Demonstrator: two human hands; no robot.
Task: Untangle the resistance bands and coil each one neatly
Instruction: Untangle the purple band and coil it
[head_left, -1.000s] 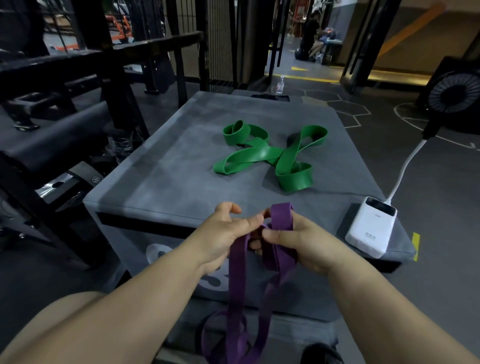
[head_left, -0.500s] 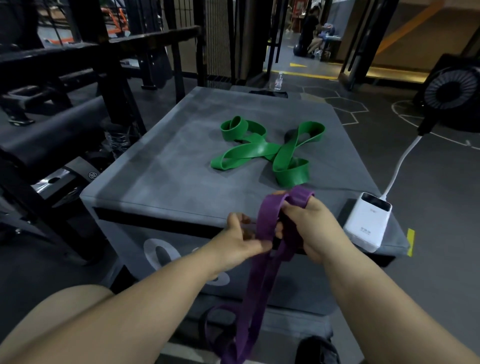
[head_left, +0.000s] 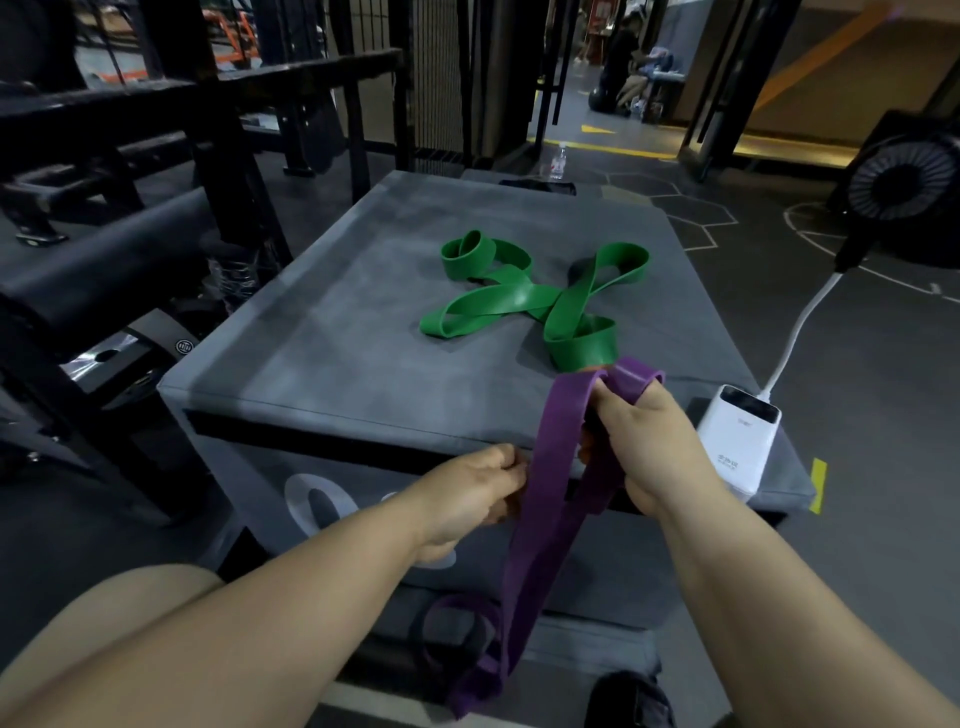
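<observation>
At the near edge of a grey padded box (head_left: 337, 374) on a gym floor, a person works a purple resistance band (head_left: 545, 483) held in front of the body. The right hand (head_left: 654, 447) is raised over the box edge, its fingers curled through the band's top loop, while the left hand (head_left: 467, 493), lower and slightly apart, pinches one strand of the same band. The rest hangs below the hands, ending in a twisted loop near the floor. The green resistance band (head_left: 519, 301) lies crossed over itself in the middle of the box top, untouched and not yet coiled. The risk from here appears to lie in the hanging tail: winding it up with the twist left in would likely lock that twist into the coil, and a slack pinch could let the springy rubber slip and the loop on the right hand fall open. A white power bank (head_left: 737, 441) sits just beside the right wrist, where a wide sweep could knock it off the corner.
</observation>
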